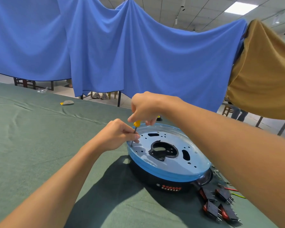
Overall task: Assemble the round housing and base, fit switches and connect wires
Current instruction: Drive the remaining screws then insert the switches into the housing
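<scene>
1. The screwdriver [136, 123] may slip and scratch the round housing [168, 171] if it tilts. The screw is too small to see, so it may not be caught yet.
2. The right grip [146, 107] wraps the yellow handle. The left grip [117, 135] pinches the shaft.
3. The round housing sits under both grips, toward the desk's [39, 145] far edge.

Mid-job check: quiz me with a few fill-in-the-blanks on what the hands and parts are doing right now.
The right hand grips the screwdriver by its ____ handle. The left hand pinches the screwdriver's bare metal ____. The tip meets the metal plate near its ____ edge in this view. The loose switches lie on the ____ cloth.
Missing words: yellow; shaft; left; green.
</scene>
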Action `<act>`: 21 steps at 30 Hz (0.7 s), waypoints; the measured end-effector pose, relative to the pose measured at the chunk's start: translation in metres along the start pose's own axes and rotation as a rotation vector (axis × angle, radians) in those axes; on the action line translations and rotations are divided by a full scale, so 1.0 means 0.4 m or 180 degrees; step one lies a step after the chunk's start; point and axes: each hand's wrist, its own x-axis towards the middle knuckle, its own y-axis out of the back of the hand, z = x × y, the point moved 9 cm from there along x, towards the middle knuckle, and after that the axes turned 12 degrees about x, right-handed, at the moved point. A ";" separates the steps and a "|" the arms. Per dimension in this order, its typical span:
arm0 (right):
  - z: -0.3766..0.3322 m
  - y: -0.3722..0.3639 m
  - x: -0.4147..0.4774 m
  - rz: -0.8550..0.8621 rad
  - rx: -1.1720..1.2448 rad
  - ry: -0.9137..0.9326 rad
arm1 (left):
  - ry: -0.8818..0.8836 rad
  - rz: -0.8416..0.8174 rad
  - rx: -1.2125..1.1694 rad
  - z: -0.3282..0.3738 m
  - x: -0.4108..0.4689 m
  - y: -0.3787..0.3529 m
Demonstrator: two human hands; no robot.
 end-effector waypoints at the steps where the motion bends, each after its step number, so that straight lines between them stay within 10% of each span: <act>1: -0.010 0.006 -0.005 0.0024 0.0004 0.0177 | -0.0026 -0.0024 0.0011 0.002 0.000 0.000; 12: -0.011 0.013 0.017 0.0779 -0.0267 0.0266 | 0.0002 0.0224 -0.0315 -0.008 0.000 0.015; 21: -0.007 0.016 -0.004 -0.0104 -0.0388 0.0420 | -0.0184 -0.0059 0.0225 0.021 0.012 -0.008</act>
